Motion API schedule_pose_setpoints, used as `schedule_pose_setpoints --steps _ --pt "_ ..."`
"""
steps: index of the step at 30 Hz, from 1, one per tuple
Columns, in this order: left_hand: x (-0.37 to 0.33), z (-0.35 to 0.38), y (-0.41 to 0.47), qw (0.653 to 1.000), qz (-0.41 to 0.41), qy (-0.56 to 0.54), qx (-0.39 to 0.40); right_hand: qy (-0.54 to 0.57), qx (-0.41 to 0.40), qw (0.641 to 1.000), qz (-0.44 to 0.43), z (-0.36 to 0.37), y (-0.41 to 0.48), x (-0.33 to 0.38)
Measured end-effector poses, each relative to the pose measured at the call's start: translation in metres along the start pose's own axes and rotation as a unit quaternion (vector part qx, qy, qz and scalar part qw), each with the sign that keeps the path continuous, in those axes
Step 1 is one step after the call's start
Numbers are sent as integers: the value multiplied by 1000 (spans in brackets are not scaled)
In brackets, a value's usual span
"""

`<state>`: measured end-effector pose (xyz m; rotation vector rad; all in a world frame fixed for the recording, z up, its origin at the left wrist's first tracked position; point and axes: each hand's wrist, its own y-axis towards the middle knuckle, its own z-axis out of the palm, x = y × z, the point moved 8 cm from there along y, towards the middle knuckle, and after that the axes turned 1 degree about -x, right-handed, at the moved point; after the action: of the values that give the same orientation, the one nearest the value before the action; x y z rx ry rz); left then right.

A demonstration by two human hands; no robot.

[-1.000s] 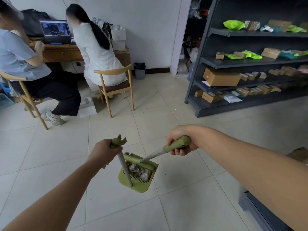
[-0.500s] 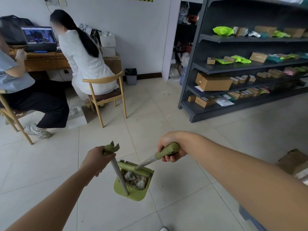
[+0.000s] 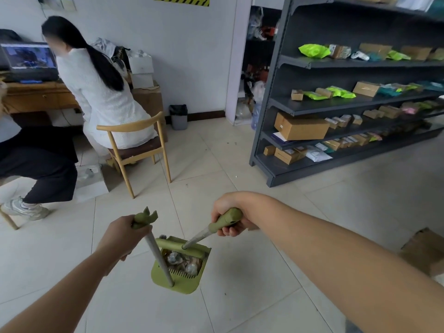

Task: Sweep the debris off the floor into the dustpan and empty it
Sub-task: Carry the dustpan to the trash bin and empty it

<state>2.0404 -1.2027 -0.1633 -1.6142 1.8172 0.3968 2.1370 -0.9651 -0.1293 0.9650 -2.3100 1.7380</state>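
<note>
A green dustpan (image 3: 177, 283) hangs low in front of me on a long grey pole, with crumpled wrappers and debris (image 3: 183, 261) lying inside it. My left hand (image 3: 122, 236) grips the green top of the dustpan's pole. My right hand (image 3: 228, 218) grips the green handle of the broom, whose metal shaft slants down to the green broom head (image 3: 179, 246) resting across the dustpan's mouth. Small specks of debris (image 3: 230, 141) lie on the tiled floor farther ahead, near the shelf.
A grey waste bin (image 3: 179, 116) stands against the far wall. Two people sit at a desk on the left, one on a wooden chair (image 3: 134, 150). A dark shelf unit (image 3: 336, 131) with boxes fills the right. A cardboard box (image 3: 425, 251) lies at lower right.
The view has advanced and turned left toward the far wall and bin; the chair and shelf appear closer. Both hands keep the same hold on dustpan and broom.
</note>
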Motion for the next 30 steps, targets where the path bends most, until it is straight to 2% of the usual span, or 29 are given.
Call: schedule_pose_setpoints --steps 12,30 --pt "-54 16 80 1000 1 -12 -15 -5 -2 1000 -8 -81 42 38" --pt "-82 19 202 1000 5 -5 19 7 -10 1000 25 -151 95 91"
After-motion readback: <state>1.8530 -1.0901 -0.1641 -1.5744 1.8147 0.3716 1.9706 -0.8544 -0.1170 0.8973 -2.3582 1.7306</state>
